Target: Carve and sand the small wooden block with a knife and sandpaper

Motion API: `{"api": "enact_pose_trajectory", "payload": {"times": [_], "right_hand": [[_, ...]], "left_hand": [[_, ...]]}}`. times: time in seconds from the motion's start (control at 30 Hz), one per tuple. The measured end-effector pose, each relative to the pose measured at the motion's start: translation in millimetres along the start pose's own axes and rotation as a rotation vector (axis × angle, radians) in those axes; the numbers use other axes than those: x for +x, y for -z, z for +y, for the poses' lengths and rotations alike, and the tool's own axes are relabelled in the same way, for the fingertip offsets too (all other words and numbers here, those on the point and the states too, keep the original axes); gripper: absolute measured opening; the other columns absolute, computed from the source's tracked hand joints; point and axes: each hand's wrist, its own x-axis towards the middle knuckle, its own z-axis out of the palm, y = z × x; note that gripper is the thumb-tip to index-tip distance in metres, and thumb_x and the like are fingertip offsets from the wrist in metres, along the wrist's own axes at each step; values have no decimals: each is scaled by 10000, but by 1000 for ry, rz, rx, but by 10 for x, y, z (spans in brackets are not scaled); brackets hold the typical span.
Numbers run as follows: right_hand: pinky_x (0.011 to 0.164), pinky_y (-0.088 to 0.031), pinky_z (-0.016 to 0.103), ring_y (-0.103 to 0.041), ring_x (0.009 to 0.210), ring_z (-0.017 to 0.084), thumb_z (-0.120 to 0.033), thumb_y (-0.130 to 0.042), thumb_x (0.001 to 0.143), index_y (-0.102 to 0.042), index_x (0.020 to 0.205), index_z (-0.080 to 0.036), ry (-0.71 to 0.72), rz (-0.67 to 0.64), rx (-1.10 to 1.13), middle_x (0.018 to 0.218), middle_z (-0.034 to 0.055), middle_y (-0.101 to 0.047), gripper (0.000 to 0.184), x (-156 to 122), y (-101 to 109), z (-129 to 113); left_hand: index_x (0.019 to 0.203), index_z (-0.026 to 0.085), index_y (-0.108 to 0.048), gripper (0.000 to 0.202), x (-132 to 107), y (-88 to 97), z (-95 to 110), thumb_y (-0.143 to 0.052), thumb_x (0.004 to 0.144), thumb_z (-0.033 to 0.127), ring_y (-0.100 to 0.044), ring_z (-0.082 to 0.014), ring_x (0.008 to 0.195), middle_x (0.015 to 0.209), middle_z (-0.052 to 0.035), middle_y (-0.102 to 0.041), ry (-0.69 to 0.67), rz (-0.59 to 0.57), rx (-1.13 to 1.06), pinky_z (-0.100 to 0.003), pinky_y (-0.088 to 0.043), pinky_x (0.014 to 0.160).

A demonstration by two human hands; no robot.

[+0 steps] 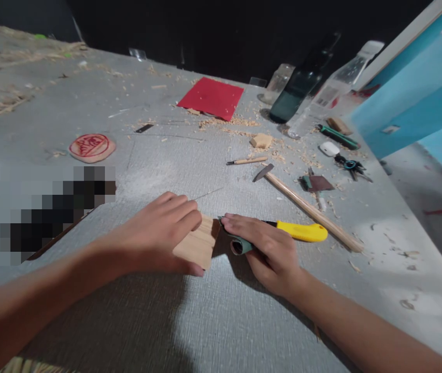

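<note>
My left hand [162, 233] lies over a small pale wooden block [196, 244] on the grey table [213, 321], fingers curled over its top and thumb under its near corner. My right hand [271, 248] is closed on a rolled piece of grey-green sandpaper [240, 244], pressed against the block's right edge. A yellow-handled cutter [302, 231] lies just behind my right hand, partly hidden by it.
A hammer with a long wooden handle [310, 210] lies to the right, a carving tool [247, 161] and small wood block [261, 140] beyond. Further back are a red sheet [212, 97], bottles [306, 77], keys [351, 166], a carved round disc [91, 147] and wood shavings.
</note>
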Motion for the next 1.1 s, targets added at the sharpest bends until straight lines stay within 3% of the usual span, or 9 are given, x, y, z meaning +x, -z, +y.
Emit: {"api": "enact_pose_trajectory", "payload": {"times": [0.13,0.23,0.4,0.47,0.63,0.77,0.93,1.1], "right_hand": [[1058,-637,480,-701,1303,248,46,-502,928,-596,1456,-173,12,0,20,1306,156,-765,579,-5,-5,16],[1063,-634,477,-698,1307,252,53,-510,923,-604,1445,-161,7,-4,28,1307,159,-764,573,-7,-8,16],[1054,-641,497,-695,1311,240,21,-469,963,-578,1480,-224,-6,-3,13,1332,124,-760,582,-11,-11,5],[1054,-642,493,-698,1308,236,8,-467,979,-577,1481,-232,-9,2,7,1328,118,-763,568,-13,-13,10],[1092,-622,481,-691,1320,229,-13,-474,1006,-599,1478,-241,-55,19,-35,1353,111,-755,539,-20,-14,24],[1144,-585,479,-665,1356,233,-22,-470,1017,-594,1503,-246,-78,45,-53,1422,105,-718,549,-14,14,-20],[1171,-566,478,-630,1397,252,17,-524,984,-573,1528,-206,4,37,-32,1456,129,-691,591,3,44,-70],[1157,-563,564,-548,1468,308,-88,-437,1066,-506,1584,-152,98,22,-46,1525,179,-621,526,11,3,-97]], "left_hand": [[886,201,-608,522,-15,-19,31,-542,995,707,-548,-237,851,863,-45,-621,2,33,33,-406,-366,848],[1022,186,-640,463,-22,-23,47,-544,1018,639,-577,-261,941,989,-78,-656,-9,41,23,-420,-393,869],[1394,180,-557,824,-23,-47,21,-562,896,836,-554,-371,1244,1398,-180,-596,111,80,-16,-525,-433,1040],[1480,145,-486,968,-23,-66,6,-594,847,870,-529,-416,1310,1469,-224,-554,173,73,-7,-570,-421,1085],[1496,135,-472,932,-23,-103,10,-694,849,769,-588,-408,1237,1380,-212,-626,227,48,39,-556,-453,1052],[1549,151,-416,989,-31,-119,72,-645,854,816,-590,-392,1246,1391,-205,-622,155,96,3,-556,-453,1073],[1597,123,-334,1075,-55,-118,153,-584,861,866,-594,-393,1252,1411,-241,-599,17,209,-130,-556,-484,1063],[1614,141,-316,1006,-53,-120,184,-590,908,804,-607,-380,1255,1421,-242,-591,-13,238,-272,-560,-528,1042]]}}
